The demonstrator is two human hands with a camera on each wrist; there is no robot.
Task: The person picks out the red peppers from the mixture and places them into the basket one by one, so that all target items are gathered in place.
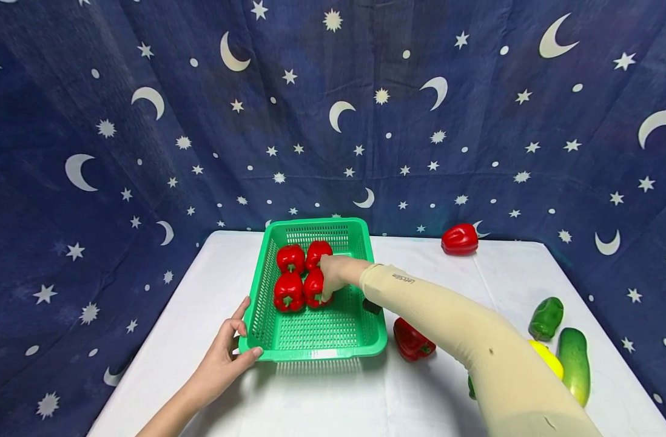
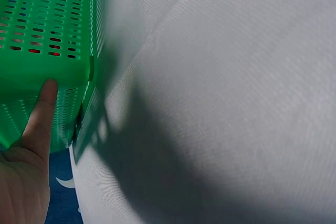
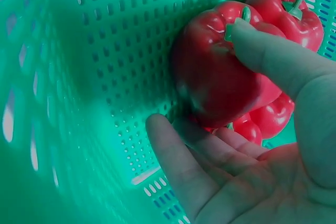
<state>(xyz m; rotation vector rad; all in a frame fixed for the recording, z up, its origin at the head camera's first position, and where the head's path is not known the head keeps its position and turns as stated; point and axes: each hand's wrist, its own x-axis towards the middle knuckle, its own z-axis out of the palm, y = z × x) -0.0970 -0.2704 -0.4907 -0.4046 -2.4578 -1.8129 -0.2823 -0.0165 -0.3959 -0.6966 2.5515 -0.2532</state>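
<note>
Our left hand (image 1: 224, 352) clamps the near left corner of the green basket (image 1: 311, 334). Inside, our right hand (image 1: 337, 273) touches the near right red pepper (image 1: 313, 287) of four with its thumb; whether it grips, we cannot tell.

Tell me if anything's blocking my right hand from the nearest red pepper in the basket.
Nothing visible: the right wrist view shows your right hand at that red pepper, thumb over its top, inside the green basket.
</note>
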